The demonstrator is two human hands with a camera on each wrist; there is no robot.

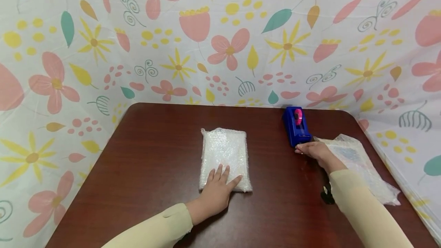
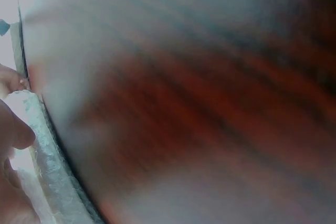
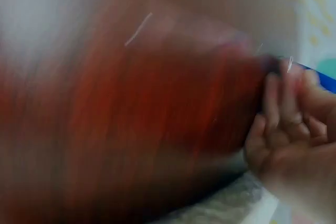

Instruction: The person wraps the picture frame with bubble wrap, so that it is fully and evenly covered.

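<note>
A flat rectangular package in bubble wrap [image 1: 225, 146] lies at the middle of the table. My left hand [image 1: 217, 192] rests on its near part with the fingers spread. In the left wrist view, the edge of the bubble wrap [image 2: 50, 156] shows beside that hand's fingers. A blue tape dispenser [image 1: 295, 129] with a pink roll core stands at the back right. My right hand [image 1: 317, 152] is at its near end, pinching a clear strip of tape between thumb and fingertips. The right wrist view is blurred, but the curled fingers [image 3: 286, 108] show there.
On the right side of the table [image 1: 155, 163] lies a clear plastic bag [image 1: 361, 163] with something flat and printed inside. A black object [image 1: 327, 195] is partly hidden by the right sleeve. Flower-patterned cloth [image 1: 227, 49] hangs behind and along the table's sides.
</note>
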